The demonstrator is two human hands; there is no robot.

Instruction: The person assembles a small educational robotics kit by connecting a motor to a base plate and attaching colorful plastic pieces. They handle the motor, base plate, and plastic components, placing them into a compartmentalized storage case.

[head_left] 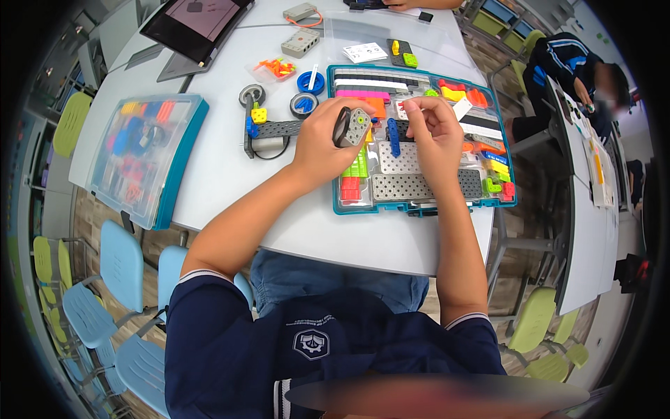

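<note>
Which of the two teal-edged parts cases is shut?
The left case: its clear lid covers the parts. The open case, with the right hand over it, has its parts exposed.

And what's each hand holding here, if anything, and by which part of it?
The left hand grips a grey perforated block around its sides. Whether the right hand pinches anything cannot be told.

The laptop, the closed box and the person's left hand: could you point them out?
Laptop (195, 29): head view, on its screen.
Closed box (180, 166): head view, on its teal side wall.
Left hand (322, 142): head view, on the back of the hand.
</note>
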